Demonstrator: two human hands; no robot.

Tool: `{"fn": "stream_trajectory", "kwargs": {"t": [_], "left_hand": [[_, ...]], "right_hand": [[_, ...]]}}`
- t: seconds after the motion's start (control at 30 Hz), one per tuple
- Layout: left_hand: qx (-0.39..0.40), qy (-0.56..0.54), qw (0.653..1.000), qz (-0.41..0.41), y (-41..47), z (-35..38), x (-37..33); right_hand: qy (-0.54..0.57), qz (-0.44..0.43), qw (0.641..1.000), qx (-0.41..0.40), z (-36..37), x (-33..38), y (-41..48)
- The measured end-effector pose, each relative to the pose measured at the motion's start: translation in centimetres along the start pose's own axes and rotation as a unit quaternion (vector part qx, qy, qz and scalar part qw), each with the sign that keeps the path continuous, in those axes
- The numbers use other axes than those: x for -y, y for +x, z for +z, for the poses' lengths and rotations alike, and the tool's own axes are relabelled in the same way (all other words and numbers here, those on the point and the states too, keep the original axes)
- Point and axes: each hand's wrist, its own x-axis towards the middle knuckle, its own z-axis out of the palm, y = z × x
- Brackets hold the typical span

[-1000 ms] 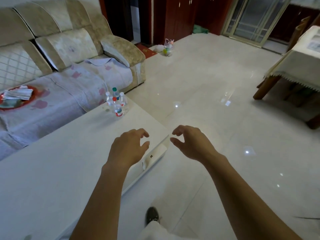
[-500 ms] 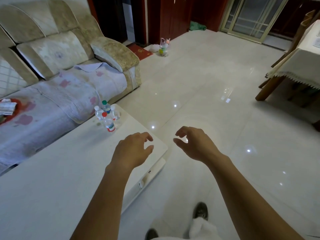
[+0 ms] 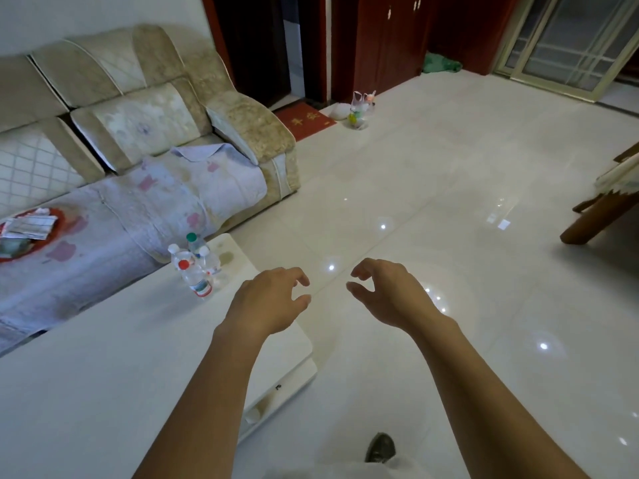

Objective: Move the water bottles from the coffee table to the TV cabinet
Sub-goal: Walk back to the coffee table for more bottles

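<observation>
Several small clear water bottles (image 3: 195, 267) stand clustered near the far corner of the white coffee table (image 3: 103, 357); one has a red cap, one a green cap, others white caps. My left hand (image 3: 268, 300) hovers over the table's right edge, to the right of the bottles and apart from them, fingers curled and empty. My right hand (image 3: 387, 292) is held out over the floor beyond the table, fingers apart and empty. The TV cabinet is not in view.
A beige sofa (image 3: 145, 133) with a pale cover stands behind the table; a red tray (image 3: 20, 233) with papers lies on it. Glossy tiled floor (image 3: 432, 202) spreads to the right. A wooden table with a cloth (image 3: 601, 209) is at the right edge. My shoe (image 3: 380, 447) shows below.
The view has shifted as I step along the table; the bottles now appear closer to my left hand. Both hands keep their curled, empty pose.
</observation>
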Motion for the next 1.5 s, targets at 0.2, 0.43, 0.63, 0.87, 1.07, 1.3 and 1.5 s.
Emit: {"fn": "stream_trajectory", "kwargs": {"t": [0.2, 0.43, 0.63, 0.87, 1.07, 1.3, 1.5], "left_hand": [[0.001, 0.011, 1.0, -0.027, 4.2, -0.8, -4.9], [-0.002, 0.007, 0.999, -0.048, 10.1, -1.2, -5.8], [-0.017, -0.033, 0.998, -0.059, 18.4, -1.7, -5.1], [-0.049, -0.073, 0.992, -0.094, 27.7, -7.0, -2.3], [-0.066, -0.089, 0.982, -0.154, 31.3, -10.8, 2.1], [-0.067, -0.114, 0.956, -0.263, 33.4, -12.3, 7.2], [-0.108, -0.153, 0.911, -0.367, 37.4, -14.3, 10.0]], "right_hand": [[0.015, -0.021, 1.0, 0.002, -3.5, -4.2, 4.3], [0.019, -0.036, 0.999, 0.03, -4.1, -6.4, 9.9], [-0.02, -0.047, 0.998, 0.039, -6.3, -8.0, 18.3], [-0.061, -0.106, 0.992, 0.044, -9.2, -4.1, 31.5], [-0.045, -0.171, 0.981, 0.081, -6.7, 1.0, 39.4], [-0.063, -0.261, 0.955, 0.13, -3.8, 5.4, 48.2], [-0.042, -0.359, 0.916, 0.173, -1.0, 9.0, 56.5]]}}
